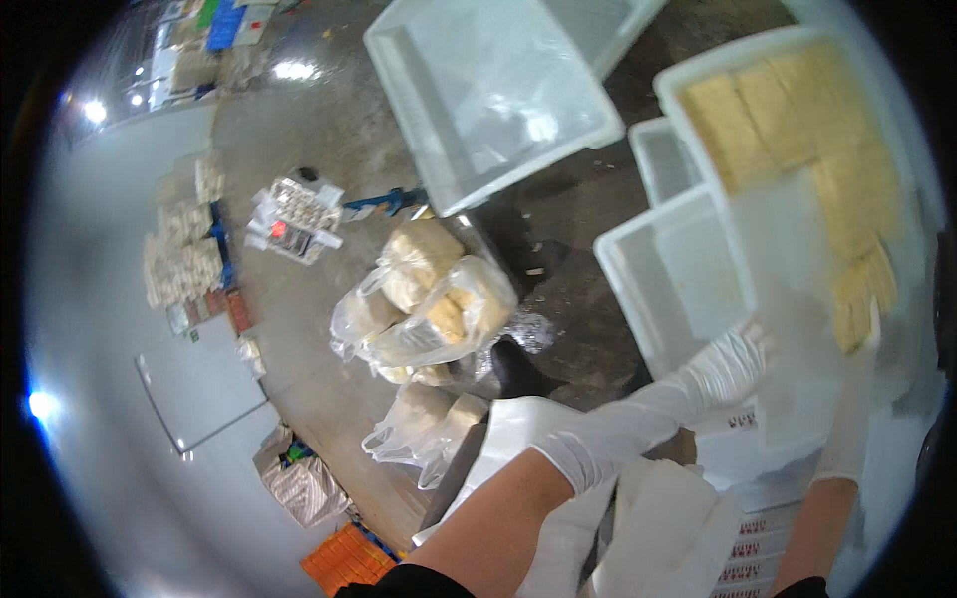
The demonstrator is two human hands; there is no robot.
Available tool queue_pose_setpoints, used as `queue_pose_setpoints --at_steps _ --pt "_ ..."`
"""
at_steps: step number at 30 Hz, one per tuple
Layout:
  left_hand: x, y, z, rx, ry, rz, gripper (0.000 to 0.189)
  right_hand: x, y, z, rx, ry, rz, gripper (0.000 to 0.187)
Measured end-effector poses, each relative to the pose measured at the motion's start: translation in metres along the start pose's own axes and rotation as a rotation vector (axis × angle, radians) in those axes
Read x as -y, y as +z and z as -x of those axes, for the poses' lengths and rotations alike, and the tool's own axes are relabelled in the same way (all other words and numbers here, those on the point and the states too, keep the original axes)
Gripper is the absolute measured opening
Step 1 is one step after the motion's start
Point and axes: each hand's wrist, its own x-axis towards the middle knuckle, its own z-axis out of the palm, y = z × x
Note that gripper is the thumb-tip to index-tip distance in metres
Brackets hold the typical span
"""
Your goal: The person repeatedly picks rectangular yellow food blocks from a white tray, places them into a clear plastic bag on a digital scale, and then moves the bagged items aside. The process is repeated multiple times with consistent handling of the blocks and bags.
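Observation:
My left hand [736,359], in a long white glove, is at the near left rim of a large white plastic tray [781,254]; its fingers are blurred and their grip cannot be told. Flat pale-yellow food slabs [785,112] lie side by side along the tray's far and right parts. My right hand [863,336], also in a white glove, is over the tray's right side, closed on a bunch of pale-yellow food pieces [863,291] that touches the lower end of the slabs. Its fingers are mostly hidden by the pieces.
White plastic bins [673,276] stand left of the tray, and a large white bin [508,105] lies beyond. Clear plastic bags of pale-yellow blocks [441,299] sit on the wet floor. White boxes with red print [740,549] are stacked below. A scale [291,238] stands at left.

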Motion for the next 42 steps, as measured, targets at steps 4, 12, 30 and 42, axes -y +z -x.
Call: queue_pose_setpoints --at_steps 4,12,30,42 --pt "0.014 -0.005 0.083 -0.407 -0.163 0.533 0.027 -0.002 0.011 0.055 0.002 0.035 0.077 0.049" --pt "0.137 0.022 0.342 -0.074 -0.922 -0.031 0.048 -0.05 0.191 0.203 0.307 0.339 0.251 0.051" --pt "0.216 0.102 0.509 0.102 -0.565 -0.091 0.007 -0.451 0.588 0.162 0.981 0.268 0.834 0.057" --pt "0.183 0.004 0.494 0.093 -0.775 -0.195 0.031 -0.351 0.49 0.273 0.764 -0.199 0.944 0.032"
